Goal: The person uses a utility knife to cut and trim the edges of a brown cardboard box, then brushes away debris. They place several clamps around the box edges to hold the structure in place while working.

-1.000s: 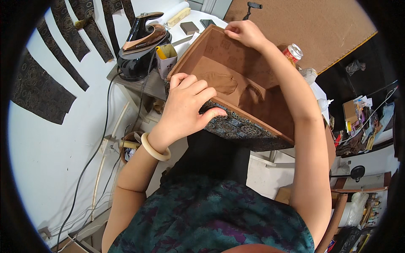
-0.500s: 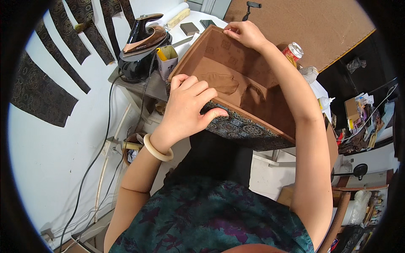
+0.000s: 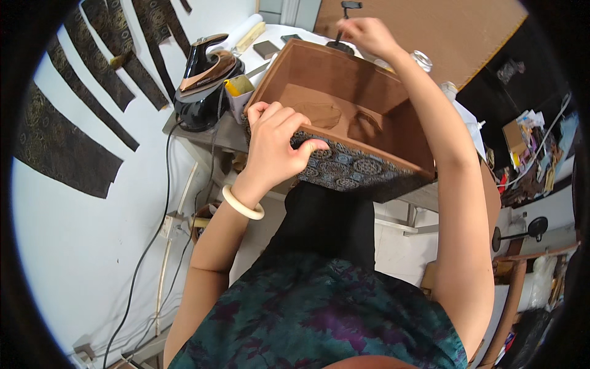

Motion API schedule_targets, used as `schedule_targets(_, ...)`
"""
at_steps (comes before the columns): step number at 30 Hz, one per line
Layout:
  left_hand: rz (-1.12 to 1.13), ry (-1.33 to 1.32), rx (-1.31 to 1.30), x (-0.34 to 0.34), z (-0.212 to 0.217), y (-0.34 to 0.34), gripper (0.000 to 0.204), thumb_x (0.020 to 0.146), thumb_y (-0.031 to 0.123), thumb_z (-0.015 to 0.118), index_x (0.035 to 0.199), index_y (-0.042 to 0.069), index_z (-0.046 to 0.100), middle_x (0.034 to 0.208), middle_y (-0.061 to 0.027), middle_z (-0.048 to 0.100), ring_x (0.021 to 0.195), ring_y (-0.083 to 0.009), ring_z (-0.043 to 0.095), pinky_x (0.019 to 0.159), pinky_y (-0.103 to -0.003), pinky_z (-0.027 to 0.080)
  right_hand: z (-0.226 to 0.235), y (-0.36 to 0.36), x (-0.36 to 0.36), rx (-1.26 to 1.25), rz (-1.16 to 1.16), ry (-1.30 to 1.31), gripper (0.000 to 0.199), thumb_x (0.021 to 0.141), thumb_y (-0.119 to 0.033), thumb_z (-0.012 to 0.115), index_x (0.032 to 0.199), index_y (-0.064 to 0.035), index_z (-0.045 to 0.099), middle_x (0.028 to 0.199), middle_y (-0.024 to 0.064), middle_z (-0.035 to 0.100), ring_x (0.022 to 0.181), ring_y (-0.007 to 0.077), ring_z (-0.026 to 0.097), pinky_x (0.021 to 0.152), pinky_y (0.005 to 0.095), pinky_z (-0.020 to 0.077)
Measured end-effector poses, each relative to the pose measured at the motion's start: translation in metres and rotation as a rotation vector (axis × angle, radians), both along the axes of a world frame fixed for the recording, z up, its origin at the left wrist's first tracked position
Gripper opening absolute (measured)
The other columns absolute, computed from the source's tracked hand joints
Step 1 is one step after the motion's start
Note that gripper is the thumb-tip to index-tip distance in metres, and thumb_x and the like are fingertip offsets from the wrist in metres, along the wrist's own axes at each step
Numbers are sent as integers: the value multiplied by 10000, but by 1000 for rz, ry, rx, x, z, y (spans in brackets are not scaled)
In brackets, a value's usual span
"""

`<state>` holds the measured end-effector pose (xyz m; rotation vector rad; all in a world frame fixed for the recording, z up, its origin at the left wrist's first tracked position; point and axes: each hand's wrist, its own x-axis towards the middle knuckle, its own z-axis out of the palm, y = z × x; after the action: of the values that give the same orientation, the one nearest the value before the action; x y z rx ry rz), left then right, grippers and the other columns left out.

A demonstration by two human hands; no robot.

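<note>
An open-topped box (image 3: 356,161) with a brown lining and a dark patterned fabric outside sits tilted before me at the table. My left hand (image 3: 273,141) grips its near left rim, fingers curled over the edge and the thumb against the patterned face. Inside on the bottom lie a flat brown piece (image 3: 319,115) and a dark brown looped strip (image 3: 365,125). Beyond the far rim, my right hand (image 3: 372,37) is raised off the box. Its fingers overlap the post of a small black stand (image 3: 351,5); blur hides whether they touch it.
An iron (image 3: 206,67) on its black base stands left of the box, beside a holder (image 3: 238,101) with something yellow in it. A dark block (image 3: 266,49) lies on the white tabletop. Behind is a brown board (image 3: 430,31). Patterned fabric strips (image 3: 67,147) hang on the left wall.
My right hand has let go of the far rim and moved up and away to the black stand. My left hand stays on the near rim. The whole view has shifted slightly.
</note>
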<state>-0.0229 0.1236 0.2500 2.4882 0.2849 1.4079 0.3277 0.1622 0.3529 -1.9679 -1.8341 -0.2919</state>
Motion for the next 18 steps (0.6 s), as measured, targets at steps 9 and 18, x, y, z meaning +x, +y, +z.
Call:
schedule_targets(9,134,-57,54,52,20,7,436,716,440,903,824,62,716,749,-55,645,814,-252,600,939,-406,351,-25,-263,35,461,-344,259,286,1017,-232,690,1186,-7,746,1026,35,770,886,99,676,835,248,529)
schedule_targets(18,56,1,-63,47,4,-7,437,827,434,840,957,30,737,982,-132,719,1009,-311,639,1015,-456,417,-104,-391,-41,618,-486,709,296,1024,-274,694,1035,19,736,856,17,711,741,68,608,705,248,494)
